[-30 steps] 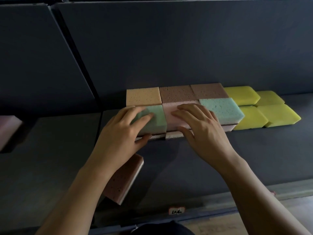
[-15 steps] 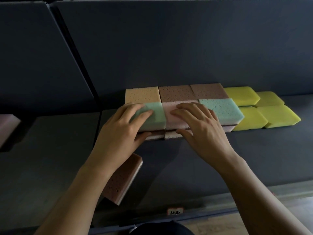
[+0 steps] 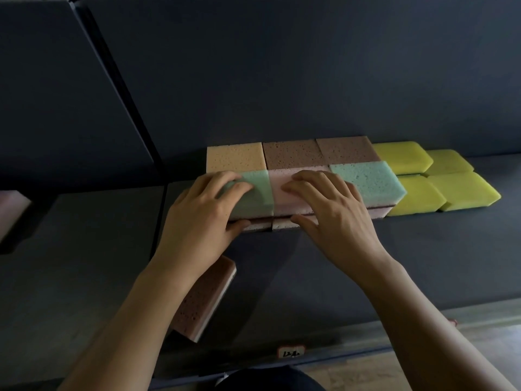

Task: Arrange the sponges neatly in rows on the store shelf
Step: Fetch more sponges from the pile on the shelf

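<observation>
Sponges stand in rows at the back of the dark shelf (image 3: 394,263). The rear row holds a tan sponge (image 3: 235,158) and two brown sponges (image 3: 293,155). In front, stacked two high, are a green sponge (image 3: 258,193), a pink sponge (image 3: 284,197) and a second green sponge (image 3: 366,179). My left hand (image 3: 197,221) lies on the left green sponge, thumb against the stack's front. My right hand (image 3: 335,218) presses on the pink sponge, thumb at its front edge. A loose brown-and-pink sponge (image 3: 207,300) lies near the shelf front, partly under my left forearm.
Several yellow sponges (image 3: 462,190) sit in two rows right of the stack. A pink sponge (image 3: 11,204) shows at the far left on the neighbouring shelf section. A dark upright (image 3: 124,88) divides the back panels. A price label (image 3: 291,353) hangs on the front edge.
Both hands have slid the front green and pink sponges a little back, closer against the rear row. The loose sponge near the front has stayed put.
</observation>
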`<action>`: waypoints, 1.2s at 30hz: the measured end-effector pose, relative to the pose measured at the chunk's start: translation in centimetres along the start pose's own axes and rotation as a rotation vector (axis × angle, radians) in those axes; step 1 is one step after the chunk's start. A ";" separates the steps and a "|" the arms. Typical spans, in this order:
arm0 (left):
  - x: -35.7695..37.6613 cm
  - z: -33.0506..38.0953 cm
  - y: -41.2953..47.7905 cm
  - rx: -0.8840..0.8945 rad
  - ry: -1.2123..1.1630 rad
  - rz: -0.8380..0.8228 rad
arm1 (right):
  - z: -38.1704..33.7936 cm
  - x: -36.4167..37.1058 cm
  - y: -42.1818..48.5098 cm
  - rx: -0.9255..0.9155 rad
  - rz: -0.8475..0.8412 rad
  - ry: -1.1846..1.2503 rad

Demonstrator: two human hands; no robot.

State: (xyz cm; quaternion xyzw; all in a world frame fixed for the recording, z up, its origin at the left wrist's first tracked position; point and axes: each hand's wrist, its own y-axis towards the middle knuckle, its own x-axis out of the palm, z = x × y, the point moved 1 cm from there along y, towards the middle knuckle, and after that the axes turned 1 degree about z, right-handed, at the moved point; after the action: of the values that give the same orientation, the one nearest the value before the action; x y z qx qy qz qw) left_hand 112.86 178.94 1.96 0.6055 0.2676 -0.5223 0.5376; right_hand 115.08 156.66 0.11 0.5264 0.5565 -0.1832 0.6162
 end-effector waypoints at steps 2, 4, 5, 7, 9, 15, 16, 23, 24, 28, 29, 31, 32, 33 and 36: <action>0.0 0.2 0.1 -0.018 -0.005 -0.001 | 0.1 0.1 0.0 0.005 -0.001 0.001; 0.0 0.3 0.1 -0.025 -0.009 -0.001 | 0.1 0.1 -0.1 0.001 -0.008 -0.003; 0.0 0.3 0.1 -0.023 -0.011 -0.008 | 0.1 0.1 -0.1 0.000 -0.012 -0.004; -0.1 0.3 0.1 -0.016 -0.009 -0.041 | 0.1 0.0 -0.1 -0.005 -0.018 -0.005; -0.5 0.3 -0.2 -0.011 0.012 -0.090 | 0.0 -0.2 -0.3 -0.011 -0.023 0.012; -2.9 0.8 -3.8 -0.096 0.038 -0.136 | -2.1 -2.3 -2.2 -0.087 0.003 0.143; -3.1 0.8 -4.8 -0.118 0.040 -0.148 | -2.6 -2.4 -2.6 -0.108 -0.006 0.165; -3.3 1.3 -9.5 -0.242 -0.001 -0.181 | -5.0 -1.1 -4.5 -0.200 -0.090 0.261; -3.3 1.3 -9.6 -0.242 -0.004 -0.171 | -5.2 -0.9 -4.5 -0.210 -0.096 0.271; -3.6 1.9 -8.9 -0.254 -0.008 -0.111 | -5.3 -0.9 -4.3 -0.238 -0.098 0.291; -3.7 2.1 -8.7 -0.255 -0.008 -0.102 | -5.3 -1.0 -4.2 -0.241 -0.095 0.295; -3.8 2.4 -8.4 -0.246 0.000 -0.086 | -5.0 -1.3 -3.8 -0.244 -0.086 0.291; -3.8 2.5 -8.2 -0.240 0.008 -0.081 | -4.8 -1.4 -3.6 -0.238 -0.080 0.282; -3.8 2.5 -7.9 -0.233 0.016 -0.080 | -4.6 -1.6 -3.3 -0.228 -0.071 0.271; -3.8 2.6 -6.9 -0.199 0.047 -0.064 | -4.0 -2.0 -2.2 -0.194 -0.026 0.250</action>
State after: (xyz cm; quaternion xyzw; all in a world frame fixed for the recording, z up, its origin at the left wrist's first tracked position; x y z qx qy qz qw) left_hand 104.73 179.35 3.19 0.5522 0.3499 -0.4960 0.5715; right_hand 110.69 158.51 1.55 0.4761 0.6507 -0.0694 0.5874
